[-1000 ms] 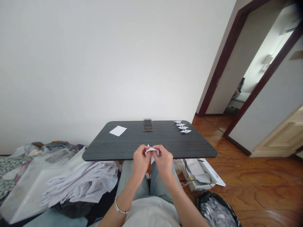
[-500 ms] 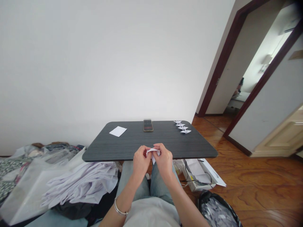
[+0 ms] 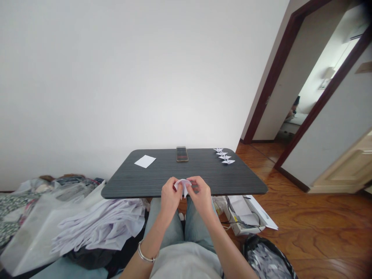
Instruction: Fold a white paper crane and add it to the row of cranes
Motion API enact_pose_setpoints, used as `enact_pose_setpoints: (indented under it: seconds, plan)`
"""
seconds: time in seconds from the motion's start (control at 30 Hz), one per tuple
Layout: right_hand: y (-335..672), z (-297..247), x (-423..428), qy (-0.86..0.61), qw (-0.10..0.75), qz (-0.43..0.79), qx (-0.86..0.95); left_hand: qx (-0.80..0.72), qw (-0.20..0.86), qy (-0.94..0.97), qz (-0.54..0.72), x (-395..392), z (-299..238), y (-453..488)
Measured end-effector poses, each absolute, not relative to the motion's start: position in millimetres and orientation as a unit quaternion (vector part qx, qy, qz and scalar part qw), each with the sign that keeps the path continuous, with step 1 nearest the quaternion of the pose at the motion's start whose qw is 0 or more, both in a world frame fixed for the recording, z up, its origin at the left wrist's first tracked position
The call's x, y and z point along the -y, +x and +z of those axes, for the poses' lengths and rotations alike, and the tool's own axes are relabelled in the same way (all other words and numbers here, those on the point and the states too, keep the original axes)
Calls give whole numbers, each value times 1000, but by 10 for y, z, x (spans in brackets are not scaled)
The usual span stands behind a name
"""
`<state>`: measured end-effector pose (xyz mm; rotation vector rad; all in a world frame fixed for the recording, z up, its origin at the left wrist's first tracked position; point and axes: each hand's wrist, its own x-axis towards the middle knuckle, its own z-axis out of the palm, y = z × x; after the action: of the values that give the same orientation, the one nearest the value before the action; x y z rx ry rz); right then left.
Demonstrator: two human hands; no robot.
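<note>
Both hands meet at the near edge of a dark grey table (image 3: 139, 182), pinching one small folded piece of white paper (image 3: 183, 185). My left hand (image 3: 171, 197) grips its left side with curled fingers, and a silver bracelet sits on that wrist. My right hand (image 3: 201, 195) holds the right side between thumb and fingertips. The paper hangs just over the table edge, above my lap.
On the table lie a flat white sheet (image 3: 145, 161) at the back left, a phone (image 3: 181, 154) at the back middle, and several small folded paper figures (image 3: 224, 155) at the back right. White cloth and bags (image 3: 95, 224) pile at left. A box (image 3: 247, 217) and dark bag (image 3: 267, 259) sit on the floor at right.
The folded paper has turned and shifted slightly left between my fingers; its lower point no longer hangs as far down. Both hands stayed at the table edge.
</note>
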<state>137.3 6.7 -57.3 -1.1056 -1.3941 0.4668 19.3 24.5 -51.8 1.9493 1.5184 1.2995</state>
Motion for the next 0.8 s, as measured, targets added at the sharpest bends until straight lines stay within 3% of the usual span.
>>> enact_pose_setpoints:
  seconds: [0.27, 0.43, 0.8]
  plan:
    - [1352, -702, -28, -424, 661, 438, 438, -554, 124, 679, 465, -244, -397, 143]
    - [1253, -658, 36, -340, 630, 592, 369, -549, 117, 684, 465, -221, -384, 162]
    - [1256, -563, 56, -327, 643, 578, 381, -535, 119, 701, 457, -155, -356, 197]
